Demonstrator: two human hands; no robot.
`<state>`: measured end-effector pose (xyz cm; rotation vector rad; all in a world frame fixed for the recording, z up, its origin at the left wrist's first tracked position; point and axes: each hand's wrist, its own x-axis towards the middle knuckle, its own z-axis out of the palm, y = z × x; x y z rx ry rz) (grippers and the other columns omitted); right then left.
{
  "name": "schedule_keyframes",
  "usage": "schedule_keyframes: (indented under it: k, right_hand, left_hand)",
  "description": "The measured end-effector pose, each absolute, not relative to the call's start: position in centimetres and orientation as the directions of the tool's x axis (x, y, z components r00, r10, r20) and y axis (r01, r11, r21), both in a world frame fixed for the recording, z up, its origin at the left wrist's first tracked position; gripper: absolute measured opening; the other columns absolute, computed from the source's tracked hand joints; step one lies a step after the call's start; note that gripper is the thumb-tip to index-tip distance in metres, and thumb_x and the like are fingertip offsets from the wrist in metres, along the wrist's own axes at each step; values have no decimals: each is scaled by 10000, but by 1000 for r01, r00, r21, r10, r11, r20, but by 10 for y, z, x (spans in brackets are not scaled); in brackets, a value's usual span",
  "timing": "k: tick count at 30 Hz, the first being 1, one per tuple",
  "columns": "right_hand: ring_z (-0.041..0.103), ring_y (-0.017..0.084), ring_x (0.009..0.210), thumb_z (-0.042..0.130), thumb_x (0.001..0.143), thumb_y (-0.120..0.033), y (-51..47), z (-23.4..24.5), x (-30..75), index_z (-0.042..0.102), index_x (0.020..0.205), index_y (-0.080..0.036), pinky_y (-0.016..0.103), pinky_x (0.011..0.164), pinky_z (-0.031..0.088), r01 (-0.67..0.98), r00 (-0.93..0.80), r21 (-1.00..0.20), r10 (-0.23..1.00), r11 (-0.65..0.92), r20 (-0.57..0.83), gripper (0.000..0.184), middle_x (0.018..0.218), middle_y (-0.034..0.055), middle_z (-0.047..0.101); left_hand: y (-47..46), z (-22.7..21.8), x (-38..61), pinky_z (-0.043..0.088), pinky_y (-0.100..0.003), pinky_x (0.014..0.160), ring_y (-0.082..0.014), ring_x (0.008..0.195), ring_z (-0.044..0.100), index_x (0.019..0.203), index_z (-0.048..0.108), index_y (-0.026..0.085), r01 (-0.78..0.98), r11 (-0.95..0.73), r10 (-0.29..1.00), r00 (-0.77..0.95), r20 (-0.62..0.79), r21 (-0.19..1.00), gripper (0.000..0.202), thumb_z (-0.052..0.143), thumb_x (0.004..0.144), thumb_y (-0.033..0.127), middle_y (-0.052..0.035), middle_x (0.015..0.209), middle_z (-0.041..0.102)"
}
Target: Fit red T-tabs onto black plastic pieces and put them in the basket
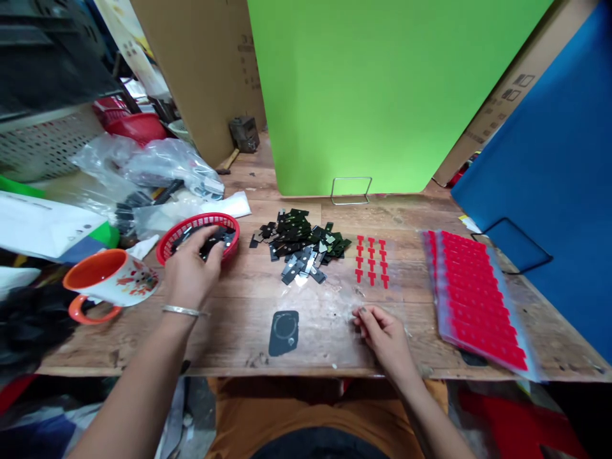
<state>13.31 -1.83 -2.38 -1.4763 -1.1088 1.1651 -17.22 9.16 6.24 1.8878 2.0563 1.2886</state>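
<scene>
My left hand (194,268) reaches into a red plastic basket (180,234) that holds several small black parts; its fingers curl over them, and whether they grip one is hidden. My right hand (382,335) rests on the wooden table (229,331) with thumb and fingers pinched at the corner of a clear sheet carrying small red T-shaped stickers (371,260). A pile of black and silver parts (301,245) lies between the basket and the stickers. A flat black pad with a ring outline (284,332) lies near the front edge.
A stack of red sticker sheets (478,299) lies at the right. An orange mug (108,280) stands left of the basket, with clear plastic bags (153,166) and papers behind. A green board (382,95) and a blue board (549,178) stand at the back.
</scene>
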Motion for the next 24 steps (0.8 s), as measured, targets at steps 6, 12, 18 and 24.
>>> schedule_keyframes:
  k: [6,12,18,24]
  right_hand:
    - [454,111,537,496,817,-406,-20,-18,124,615,728,-154,210,500,343,177,108,-975,987,-137,-120,293,635,14,565]
    - [474,131,586,477,833,-370,-23,-13,125,610,724,-161,229,556,361,273,87,-959,995,-71,-49,270,636,9,558]
    - [461,115,558,520,806,-381,-24,-14,126,621,736,-160,217,519,352,199,113,-974,990,-105,-83,253,624,6,551]
    - [396,58,400,508,792,-447,-14,-12,115,623,868,-141,178,367,273,-168,26,-943,955,-288,-297,336,632,17,575]
  left_hand:
    - [89,28,-137,430,-324,813,-217,862,564,882,648,166,877,-219,950,91,300,428,242,534,753,337,-78,884,632]
    - [93,-13,-92,394,-354,811,-247,886,521,927,606,178,922,-131,986,82,146,365,266,586,713,334,-94,888,578]
    - [84,-6,-93,409,-309,725,-201,790,537,774,548,190,868,-230,966,146,215,440,37,558,741,203,-38,778,579]
    - [30,5,-72,403,-324,779,-177,835,512,837,553,192,667,-578,803,364,472,469,87,483,812,146,-44,852,582]
